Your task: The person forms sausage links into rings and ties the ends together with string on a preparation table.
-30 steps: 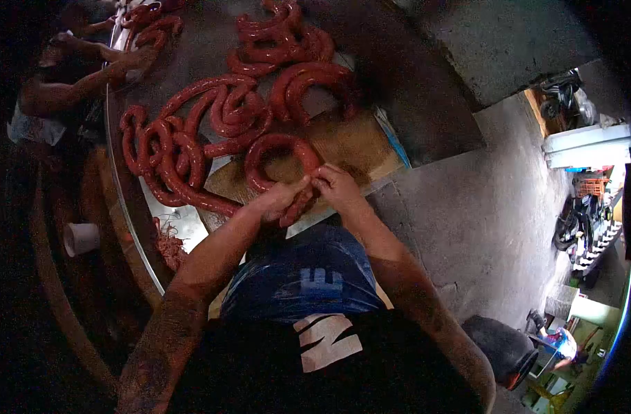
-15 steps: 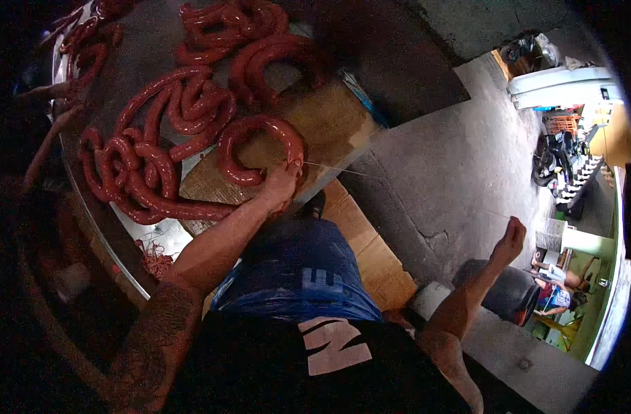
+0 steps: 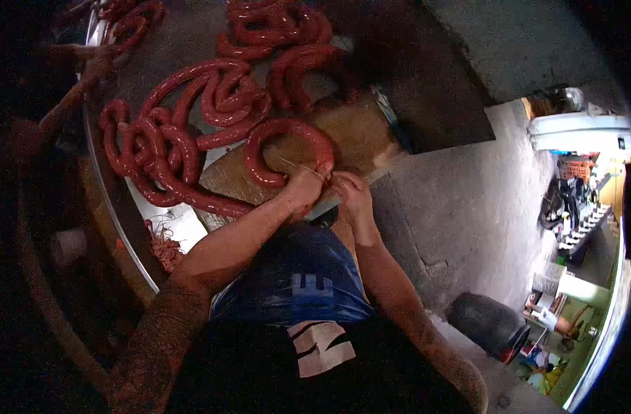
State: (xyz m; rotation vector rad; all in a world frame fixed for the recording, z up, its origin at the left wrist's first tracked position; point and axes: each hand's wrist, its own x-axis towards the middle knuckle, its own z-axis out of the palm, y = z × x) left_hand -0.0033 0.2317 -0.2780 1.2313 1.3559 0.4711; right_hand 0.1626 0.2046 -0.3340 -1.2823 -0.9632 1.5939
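Note:
A curved raw red sausage [image 3: 288,125] lies on a wooden board [image 3: 360,127] at the table's near edge. My left hand [image 3: 305,188] is closed around its near right end. Thin pale string [image 3: 307,169] crosses over that hand and the sausage end. Close beside it, my right hand [image 3: 353,194] has its fingers pinched together at the sausage end, on the string as far as I can see. The fingertips of both hands are partly hidden and dim. Long coils of sausage [image 3: 165,148] lie to the left on the table.
More sausage coils [image 3: 274,27] lie farther back. A tangle of reddish string [image 3: 165,252] hangs near the table's metal edge [image 3: 125,241]. Another person's arm [image 3: 70,103] reaches in at the left. A dark barrel [image 3: 488,324] stands on the concrete floor at right.
My right hand has come in from far out on the right, where it pulled the string taut, to beside my left hand. The left hand has stayed on the sausage end; the view has shifted.

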